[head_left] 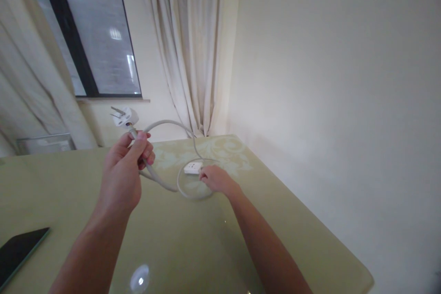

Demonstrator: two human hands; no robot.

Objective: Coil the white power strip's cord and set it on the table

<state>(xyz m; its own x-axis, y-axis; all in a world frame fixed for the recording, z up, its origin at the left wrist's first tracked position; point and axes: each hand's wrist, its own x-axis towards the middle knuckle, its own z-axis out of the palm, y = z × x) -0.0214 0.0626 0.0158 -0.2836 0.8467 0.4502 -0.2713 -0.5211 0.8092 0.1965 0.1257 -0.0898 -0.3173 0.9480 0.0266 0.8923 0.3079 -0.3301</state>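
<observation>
In the head view my left hand is closed around the grey cord just below its white three-pin plug. The plug is held up above the table, prongs pointing to the upper left. From that hand the cord runs in loose loops toward a small white power strip with socket holes, low over the far part of the table. My right hand is closed at the strip's right end, where the cord meets it. Its fingertips are partly hidden, so the exact grip there is hard to see.
The glossy pale green table has a floral pattern near its far corner. A dark flat device lies at the left edge. Behind stand a window and curtains; a bare wall runs along the right side.
</observation>
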